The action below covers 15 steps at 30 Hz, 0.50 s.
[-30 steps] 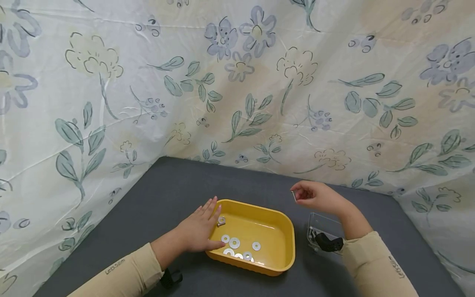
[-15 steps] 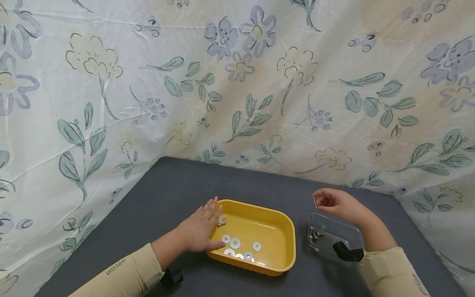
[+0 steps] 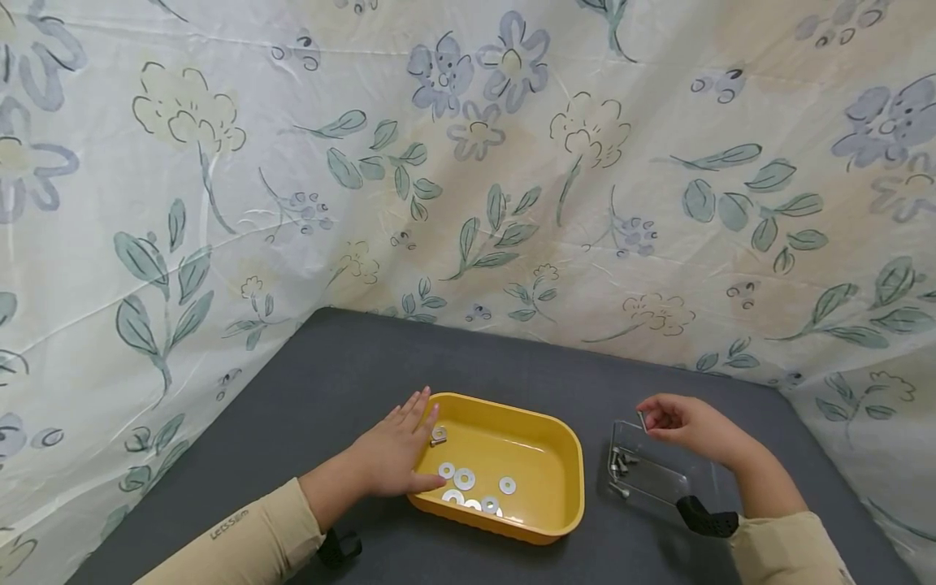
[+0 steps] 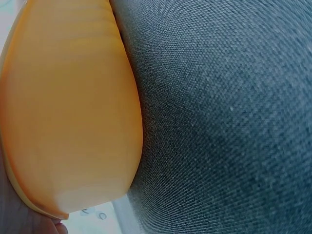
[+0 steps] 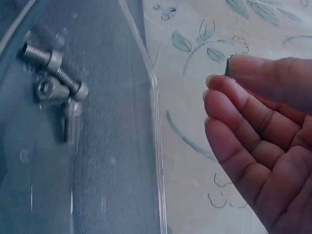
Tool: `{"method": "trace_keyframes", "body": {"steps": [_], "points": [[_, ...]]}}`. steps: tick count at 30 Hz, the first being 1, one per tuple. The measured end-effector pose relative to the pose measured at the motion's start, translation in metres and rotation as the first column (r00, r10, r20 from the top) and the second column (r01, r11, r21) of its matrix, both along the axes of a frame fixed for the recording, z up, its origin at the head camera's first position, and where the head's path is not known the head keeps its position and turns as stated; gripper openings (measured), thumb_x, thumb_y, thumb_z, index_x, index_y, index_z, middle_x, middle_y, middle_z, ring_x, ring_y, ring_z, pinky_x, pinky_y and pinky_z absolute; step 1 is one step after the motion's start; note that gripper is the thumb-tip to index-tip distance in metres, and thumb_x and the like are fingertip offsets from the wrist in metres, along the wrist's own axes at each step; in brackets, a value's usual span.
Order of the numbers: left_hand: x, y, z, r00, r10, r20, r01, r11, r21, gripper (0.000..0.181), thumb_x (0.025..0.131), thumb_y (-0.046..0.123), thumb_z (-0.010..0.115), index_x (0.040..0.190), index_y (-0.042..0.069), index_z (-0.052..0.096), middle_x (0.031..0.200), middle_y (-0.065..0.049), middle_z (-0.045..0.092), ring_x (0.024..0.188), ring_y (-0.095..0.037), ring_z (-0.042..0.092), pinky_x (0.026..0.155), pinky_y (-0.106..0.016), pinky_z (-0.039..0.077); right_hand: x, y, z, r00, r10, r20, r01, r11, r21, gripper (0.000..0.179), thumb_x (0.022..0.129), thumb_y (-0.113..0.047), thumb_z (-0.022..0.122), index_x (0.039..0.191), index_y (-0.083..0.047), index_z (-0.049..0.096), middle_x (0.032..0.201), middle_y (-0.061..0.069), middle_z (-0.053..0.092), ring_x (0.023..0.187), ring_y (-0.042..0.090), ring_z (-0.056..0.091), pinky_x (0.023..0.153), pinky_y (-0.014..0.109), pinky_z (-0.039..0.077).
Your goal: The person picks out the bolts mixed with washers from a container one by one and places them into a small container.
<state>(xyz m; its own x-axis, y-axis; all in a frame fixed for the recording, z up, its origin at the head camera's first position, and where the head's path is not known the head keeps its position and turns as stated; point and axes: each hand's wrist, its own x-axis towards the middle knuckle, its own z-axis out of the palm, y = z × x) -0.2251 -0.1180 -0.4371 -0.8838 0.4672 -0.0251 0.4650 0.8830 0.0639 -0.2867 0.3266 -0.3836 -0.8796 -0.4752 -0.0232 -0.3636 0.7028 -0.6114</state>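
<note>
My left hand rests on the left end of a yellow tray, fingers straight and spread, the thumb over its near rim. Inside the tray lie several flat washers and a bolt beside a washer at the left wall. In my right hand, the thumb and fingertips pinch a small slim metal piece; its kind is mostly hidden by the fingers. This hand is above the back of a clear plastic box. Several bolts lie at the box's left end.
A dark grey cloth surface lies under everything. Patterned floral sheeting rises behind it and at the sides. A black wrist strap on my right arm overlaps the box's near side in the head view.
My right hand has moved right and lower with the metal piece, from between tray and box to above the box. More of the box shows. The left hand has stayed on the tray.
</note>
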Motion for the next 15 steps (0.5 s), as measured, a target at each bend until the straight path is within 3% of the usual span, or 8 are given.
{"method": "trace_keyframes", "body": {"steps": [15], "points": [[0.004,0.002,-0.001,1.000,-0.002,0.000,0.002,1.000,0.008,0.102,0.077,0.075,0.042,0.147,0.009,0.012,0.152,-0.011,-0.008,0.140,-0.026,-0.001,0.110,-0.045,0.015,0.006,0.010,-0.011,0.997,-0.002,0.073,0.005,0.999,-0.040,0.040,0.085,-0.015,0.065,0.118,0.005,0.053,0.097,0.015,0.059,0.083,0.014,0.058,0.069,0.034,0.051]]}}
